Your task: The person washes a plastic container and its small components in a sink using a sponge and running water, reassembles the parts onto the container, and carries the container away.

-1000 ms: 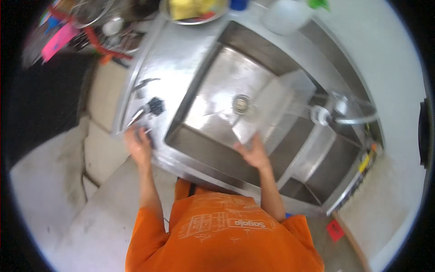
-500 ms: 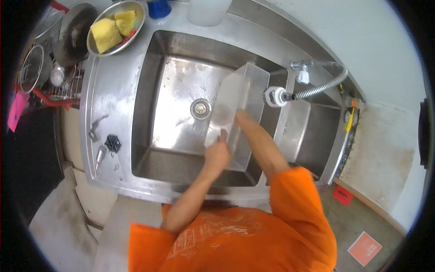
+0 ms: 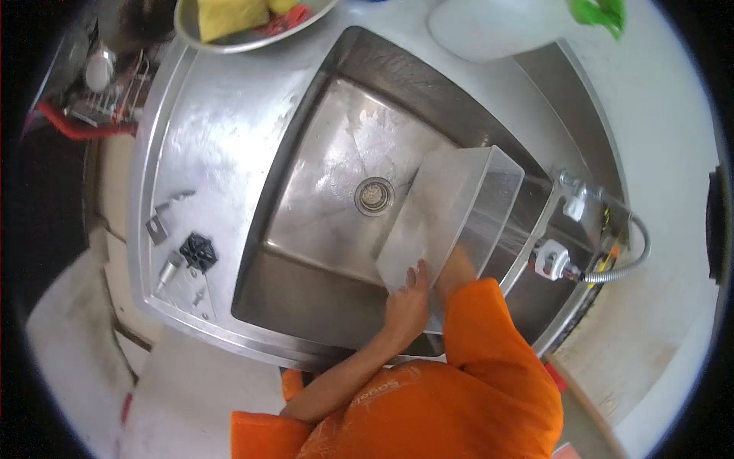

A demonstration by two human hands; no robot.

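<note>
A clear plastic container [image 3: 440,180] leans tilted in the large steel sink [image 3: 298,294], to the right of the drain [image 3: 374,196]. My left hand [image 3: 407,307] grips its near edge, fingers lying over the wall. My right hand [image 3: 436,218] is a faint blur at the container; its forearm reaches past the near side, and the fingers cannot be made out. From the white spray head [image 3: 551,259] on its flexible hose, pale streaks like water run toward the container.
A metal bowl [image 3: 256,47] with yellow sponges [image 3: 233,17] stands at the back left. A whitish translucent tub [image 3: 489,30] is behind the sink. On the left ledge lie a black knob-like part [image 3: 198,252], a metal cylinder [image 3: 170,269] and small metal pieces.
The camera view has shifted and turned, so the sink sits further right and lower. My left hand stays at the container's edge; my right hand has become blurred. Streaks now show from the spray head.
</note>
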